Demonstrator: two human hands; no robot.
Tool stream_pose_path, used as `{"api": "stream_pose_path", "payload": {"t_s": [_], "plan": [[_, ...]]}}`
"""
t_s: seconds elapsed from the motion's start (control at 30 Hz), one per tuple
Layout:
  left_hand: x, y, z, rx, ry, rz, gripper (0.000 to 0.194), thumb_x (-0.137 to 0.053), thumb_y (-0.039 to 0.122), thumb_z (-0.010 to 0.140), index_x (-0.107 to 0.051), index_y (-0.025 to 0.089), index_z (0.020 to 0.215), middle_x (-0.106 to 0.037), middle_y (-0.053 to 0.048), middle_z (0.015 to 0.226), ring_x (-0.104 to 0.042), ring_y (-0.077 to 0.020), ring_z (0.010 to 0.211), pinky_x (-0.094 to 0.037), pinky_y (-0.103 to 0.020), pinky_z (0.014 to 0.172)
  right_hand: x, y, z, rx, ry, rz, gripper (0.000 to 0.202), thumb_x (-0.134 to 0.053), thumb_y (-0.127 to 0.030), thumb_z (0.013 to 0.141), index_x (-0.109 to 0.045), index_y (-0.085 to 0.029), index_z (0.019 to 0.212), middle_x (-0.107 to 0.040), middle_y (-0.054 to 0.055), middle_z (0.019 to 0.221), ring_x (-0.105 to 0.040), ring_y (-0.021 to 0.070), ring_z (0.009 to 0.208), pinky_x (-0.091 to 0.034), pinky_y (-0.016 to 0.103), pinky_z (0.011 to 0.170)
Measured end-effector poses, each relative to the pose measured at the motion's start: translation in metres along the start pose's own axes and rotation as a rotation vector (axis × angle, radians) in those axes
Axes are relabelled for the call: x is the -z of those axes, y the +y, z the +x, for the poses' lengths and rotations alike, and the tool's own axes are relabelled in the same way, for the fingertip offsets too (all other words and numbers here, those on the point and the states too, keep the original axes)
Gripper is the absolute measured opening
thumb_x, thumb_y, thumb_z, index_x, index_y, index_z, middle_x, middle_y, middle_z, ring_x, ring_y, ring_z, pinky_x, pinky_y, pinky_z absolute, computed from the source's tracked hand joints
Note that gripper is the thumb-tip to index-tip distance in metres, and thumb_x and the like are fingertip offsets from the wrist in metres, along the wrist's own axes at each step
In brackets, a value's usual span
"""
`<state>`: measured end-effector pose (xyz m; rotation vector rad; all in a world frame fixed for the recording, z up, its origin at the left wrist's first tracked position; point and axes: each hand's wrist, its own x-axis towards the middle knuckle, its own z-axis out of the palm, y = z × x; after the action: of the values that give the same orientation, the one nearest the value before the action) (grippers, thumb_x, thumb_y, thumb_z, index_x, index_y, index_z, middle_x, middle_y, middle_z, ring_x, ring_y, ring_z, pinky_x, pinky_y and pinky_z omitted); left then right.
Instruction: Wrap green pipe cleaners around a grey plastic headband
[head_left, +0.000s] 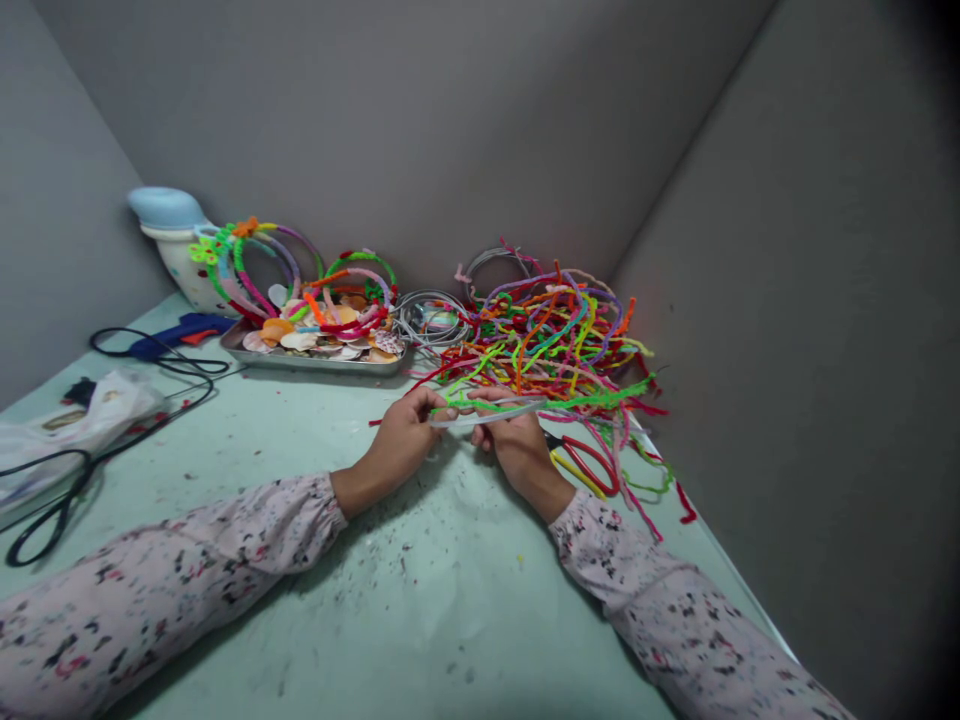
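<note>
On my feed, the left hand [409, 432] pinched, and the right hand [516, 440] curled around, a green fuzzy stem [592, 399] and pale band [469, 420] spanning between them, light and bendy, I judged, best gripped where they overlapped.

A fuzzy, bright-green stem [600, 399] stretches nearly level from left to right, looking thicker and more ragged toward its right end, while a slender, smooth, whitish strip [460, 421], slightly bowed, runs close along the stem's left part.
</note>
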<state>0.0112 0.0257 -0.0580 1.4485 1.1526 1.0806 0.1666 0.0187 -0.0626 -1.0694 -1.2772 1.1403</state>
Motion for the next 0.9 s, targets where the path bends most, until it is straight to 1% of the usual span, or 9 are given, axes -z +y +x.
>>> {"api": "stream_pose_path", "payload": {"t_s": [0.17,0.27,0.37,0.43,0.5,0.6,0.7,0.83,0.9], "plan": [[0.001,0.003,-0.001,0.000,-0.001,-0.054,0.015,-0.060,0.028,0.075,-0.050,0.018,0.070,-0.047,0.006,0.052,-0.039,-0.0091,0.047,-0.029,-0.022,0.046,-0.002,-0.001,-0.001,0.011,-0.001,-0.020,0.020,-0.055,-0.030,0.080,-0.066,-0.015,0.087,-0.051,-0.005,0.048,-0.046,0.0083,0.043,-0.035,0.019,0.042],[0.001,0.005,0.000,0.045,0.014,-0.079,0.016,-0.062,0.026,0.071,-0.049,0.018,0.066,-0.046,0.006,0.050,-0.038,-0.0089,0.046,-0.027,-0.022,0.046,-0.002,-0.002,-0.002,-0.017,-0.006,-0.049,0.022,-0.056,-0.034,0.081,-0.066,-0.015,0.084,-0.051,-0.005,0.046,-0.043,0.0078,0.042,-0.034,0.019,0.042],[0.001,0.003,0.002,0.085,0.025,-0.099,0.018,-0.063,0.025,0.069,-0.049,0.018,0.062,-0.044,0.006,0.048,-0.038,-0.0087,0.045,-0.026,-0.022,0.046,-0.001,-0.002,-0.003,-0.018,-0.012,-0.047,0.023,-0.057,-0.036,0.081,-0.065,-0.015,0.079,-0.052,-0.004,0.047,-0.043,0.0076,0.042,-0.034,0.019,0.043],[0.001,0.002,0.003,0.083,0.016,-0.117,0.020,-0.062,0.027,0.071,-0.048,0.018,0.060,-0.044,0.005,0.048,-0.038,-0.0087,0.045,-0.026,-0.023,0.046,-0.001,-0.002,-0.003,-0.018,-0.001,-0.034,0.022,-0.059,-0.037,0.080,-0.064,-0.015,0.081,-0.053,-0.004,0.048,-0.044,0.0078,0.043,-0.034,0.019,0.043],[0.001,0.000,0.004,0.089,0.006,-0.135,0.023,-0.061,0.028,0.072,-0.047,0.017,0.058,-0.043,0.005,0.047,-0.037,-0.0085,0.045,-0.025,-0.023,0.045,-0.002,-0.002,-0.004,-0.018,-0.002,-0.004,0.023,-0.060,-0.038,0.080,-0.063,-0.016,0.088,-0.054,-0.004,0.049,-0.044,0.0081,0.043,-0.034,0.020,0.043],[0.000,-0.002,0.003,0.091,-0.019,-0.160,0.023,-0.062,0.027,0.072,-0.047,0.017,0.058,-0.042,0.006,0.046,-0.036,-0.0079,0.043,-0.025,-0.022,0.045,-0.003,-0.003,-0.004,-0.004,-0.028,0.040,0.023,-0.059,-0.036,0.080,-0.063,-0.018,0.094,-0.056,-0.005,0.052,-0.046,0.0085,0.045,-0.036,0.020,0.045],[-0.001,0.000,0.001,0.066,-0.057,-0.182,0.022,-0.061,0.027,0.073,-0.047,0.017,0.059,-0.042,0.006,0.046,-0.035,-0.0076,0.044,-0.024,-0.022,0.045,-0.002,-0.006,-0.004,0.020,-0.064,0.046,0.020,-0.060,-0.035,0.079,-0.065,-0.018,0.090,-0.058,-0.003,0.058,-0.049,0.0094,0.051,-0.038,0.022,0.049],[-0.002,0.006,-0.005,0.070,-0.105,-0.185,0.018,-0.062,0.025,0.071,-0.049,0.017,0.061,-0.043,0.006,0.048,-0.036,-0.0077,0.045,-0.025,-0.022,0.045,0.000,-0.010,-0.006,0.070,-0.170,0.020,0.019,-0.060,-0.035,0.081,-0.068,-0.018,0.086,-0.059,-0.001,0.062,-0.051,0.0107,0.055,-0.039,0.023,0.052],[-0.002,0.008,-0.009,0.062,-0.137,-0.193,0.020,-0.063,0.028,0.072,-0.048,0.017,0.062,-0.043,0.006,0.049,-0.036,-0.0078,0.046,-0.026,-0.022,0.046,-0.001,-0.010,-0.008,0.091,-0.178,0.045,0.019,-0.060,-0.035,0.081,-0.069,-0.019,0.087,-0.060,-0.001,0.066,-0.053,0.0120,0.059,-0.040,0.024,0.053]]}}
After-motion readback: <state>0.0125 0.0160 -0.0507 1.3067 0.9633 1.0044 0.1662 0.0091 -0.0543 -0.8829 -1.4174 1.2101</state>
